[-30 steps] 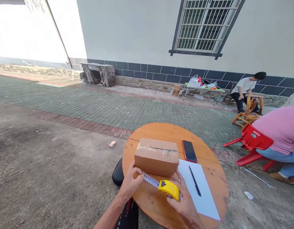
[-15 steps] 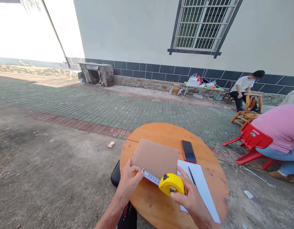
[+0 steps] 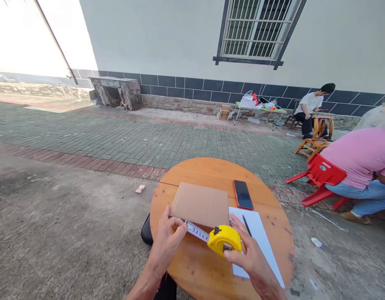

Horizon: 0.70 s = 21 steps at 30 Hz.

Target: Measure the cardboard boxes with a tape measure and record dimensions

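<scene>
My right hand point(image 3: 247, 252) grips a yellow tape measure point(image 3: 225, 241), its thumb low on the case. A short length of white blade with black numbers runs out to the left. Pinched between thumb and finger, the blade's hooked end sits in my left hand point(image 3: 171, 233). Just beyond the blade lies a brown cardboard box point(image 3: 201, 203), and fingers of both hands reach to its near corners. A sheet of white paper point(image 3: 265, 246), partly behind my right hand, bears a dark pen point(image 3: 247, 225). Past the paper rests a phone point(image 3: 243, 194) with a red edge.
All this is on a round wooden table point(image 3: 198, 268). To the right, a person in a pink shirt point(image 3: 361, 152) sits on a red plastic chair point(image 3: 326, 171). Farther back, another person sits by a wooden chair point(image 3: 317, 133). A cluttered folding table point(image 3: 261, 109) stands along the wall.
The view has shifted slightly, so the surroundings sit a little further left. Both hands keep hold of the tape measure, with about the same length of blade out.
</scene>
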Tool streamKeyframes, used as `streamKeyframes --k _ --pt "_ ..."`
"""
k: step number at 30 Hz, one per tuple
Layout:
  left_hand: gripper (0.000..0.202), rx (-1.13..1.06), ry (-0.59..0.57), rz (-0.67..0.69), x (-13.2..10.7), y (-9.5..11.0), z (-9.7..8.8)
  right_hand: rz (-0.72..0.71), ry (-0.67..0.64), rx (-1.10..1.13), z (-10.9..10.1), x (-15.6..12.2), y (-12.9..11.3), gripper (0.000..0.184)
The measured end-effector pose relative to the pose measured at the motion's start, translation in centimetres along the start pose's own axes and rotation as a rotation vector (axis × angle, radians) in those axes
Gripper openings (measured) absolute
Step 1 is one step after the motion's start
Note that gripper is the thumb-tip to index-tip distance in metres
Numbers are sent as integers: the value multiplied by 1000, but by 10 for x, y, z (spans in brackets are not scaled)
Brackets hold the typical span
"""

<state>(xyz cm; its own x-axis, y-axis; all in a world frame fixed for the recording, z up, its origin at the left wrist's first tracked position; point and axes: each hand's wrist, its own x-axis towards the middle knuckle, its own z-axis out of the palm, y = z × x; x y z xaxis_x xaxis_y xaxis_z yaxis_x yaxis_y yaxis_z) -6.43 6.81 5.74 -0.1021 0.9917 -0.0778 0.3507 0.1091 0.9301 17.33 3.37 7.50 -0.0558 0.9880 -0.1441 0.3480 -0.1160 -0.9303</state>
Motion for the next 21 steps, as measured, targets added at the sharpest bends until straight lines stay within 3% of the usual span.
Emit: streamKeyframes --k 8,11,13,17,21 --pt "23 1 31 -29 -19 -9 -5 -115 -28 7 -2 6 -8 32" --pt "23 44 131 26 -29 -6 -8 -141 33 -63 0 -10 -11 36" --pt "23 73 133 66 -31 3 -15 -179 107 -100 10 -27 -10 43" --pt "23 81 -130 116 -8 35 -33 -341 312 -190 47 -55 -3 44" --pt "15 97 -350 149 39 67 -38 -533 613 -353 81 -51 1 38"
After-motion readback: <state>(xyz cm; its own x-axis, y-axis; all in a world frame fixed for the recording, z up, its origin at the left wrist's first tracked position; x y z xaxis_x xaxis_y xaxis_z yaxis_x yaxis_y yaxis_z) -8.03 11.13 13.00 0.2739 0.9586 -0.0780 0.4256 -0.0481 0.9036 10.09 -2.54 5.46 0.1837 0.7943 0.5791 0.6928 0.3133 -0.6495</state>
